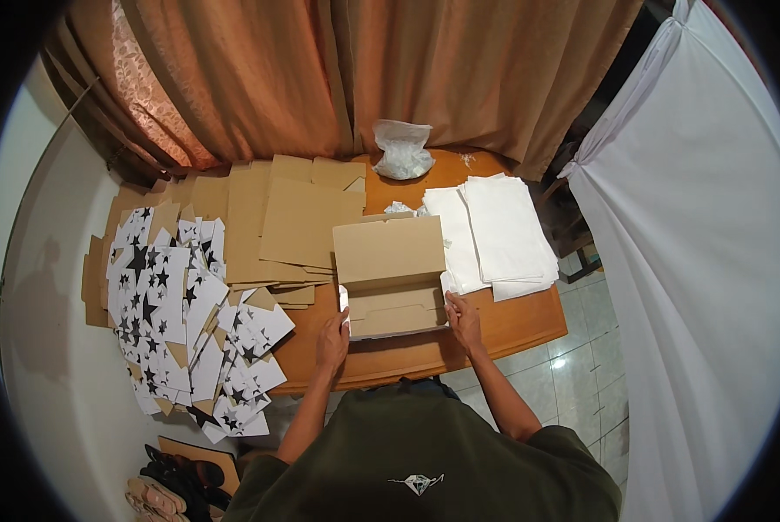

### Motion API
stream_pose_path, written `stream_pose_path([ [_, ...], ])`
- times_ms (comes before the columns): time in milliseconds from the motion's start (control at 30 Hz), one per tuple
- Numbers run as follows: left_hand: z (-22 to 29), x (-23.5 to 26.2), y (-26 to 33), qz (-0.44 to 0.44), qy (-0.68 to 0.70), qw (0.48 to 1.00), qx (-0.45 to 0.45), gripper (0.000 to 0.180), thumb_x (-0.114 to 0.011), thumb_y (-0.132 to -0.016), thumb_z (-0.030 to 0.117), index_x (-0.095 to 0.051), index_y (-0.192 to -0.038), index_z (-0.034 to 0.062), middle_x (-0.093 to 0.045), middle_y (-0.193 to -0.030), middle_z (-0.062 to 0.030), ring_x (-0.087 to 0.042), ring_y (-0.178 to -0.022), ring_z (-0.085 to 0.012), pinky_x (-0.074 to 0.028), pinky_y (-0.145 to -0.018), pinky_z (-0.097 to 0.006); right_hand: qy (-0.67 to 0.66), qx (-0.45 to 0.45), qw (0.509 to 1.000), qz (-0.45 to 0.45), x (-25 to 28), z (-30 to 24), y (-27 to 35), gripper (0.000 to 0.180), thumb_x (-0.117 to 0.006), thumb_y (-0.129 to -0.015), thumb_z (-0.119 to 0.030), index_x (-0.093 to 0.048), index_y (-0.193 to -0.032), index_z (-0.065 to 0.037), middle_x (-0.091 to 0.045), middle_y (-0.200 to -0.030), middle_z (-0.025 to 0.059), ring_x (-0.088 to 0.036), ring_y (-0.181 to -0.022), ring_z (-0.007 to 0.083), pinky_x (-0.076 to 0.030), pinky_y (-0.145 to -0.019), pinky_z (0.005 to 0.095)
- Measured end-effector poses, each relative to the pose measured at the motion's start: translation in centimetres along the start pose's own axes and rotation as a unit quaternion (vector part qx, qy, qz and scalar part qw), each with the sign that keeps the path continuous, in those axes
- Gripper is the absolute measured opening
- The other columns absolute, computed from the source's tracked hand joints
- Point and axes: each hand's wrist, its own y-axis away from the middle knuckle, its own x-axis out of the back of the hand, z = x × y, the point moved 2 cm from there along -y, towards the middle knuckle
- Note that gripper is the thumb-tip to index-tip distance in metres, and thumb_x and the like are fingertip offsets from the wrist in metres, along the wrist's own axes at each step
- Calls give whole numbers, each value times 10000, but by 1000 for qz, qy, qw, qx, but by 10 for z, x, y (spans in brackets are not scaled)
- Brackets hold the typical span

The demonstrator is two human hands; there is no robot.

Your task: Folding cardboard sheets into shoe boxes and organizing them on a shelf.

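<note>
My left hand [332,342] and right hand [465,325] grip opposite sides of the cardboard box [389,252]. It should feel light, stiff but creasable, best held there.

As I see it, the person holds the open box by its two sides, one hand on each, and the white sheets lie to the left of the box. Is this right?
Not quite: the head view shows the white sheets to the right of the box. The left hand and right hand do hold its sides.
</note>
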Motion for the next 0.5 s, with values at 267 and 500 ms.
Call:
stream_pose_path([
  [267, -3, 6, 8, -42, 159, 986, 6, 499, -682, -965, 238, -561, -1412, 54, -645, -1270, -225, -627, -1162, -383, -487, -997, -405, -65, 75, 994, -51, 7, 0, 14, 607, -748, -922, -243, -522, -1441, -23, -598, -1268, 178, -605, -1139, 291, -527, -879, 394],
  [500, 0, -4, 0, 10, 59, 998, 27, 482, -704, -942, 219, -575, -1355, 7, -636, -1228, -217, -612, -1123, -378, -493, -941, -421, 55, 88, 994, 20, -4, -14, 7, 670, -787, -883, -310, -508, -1398, 15, -559, -1227, 247, -565, -1134, 423, -480, -971, 452],
])
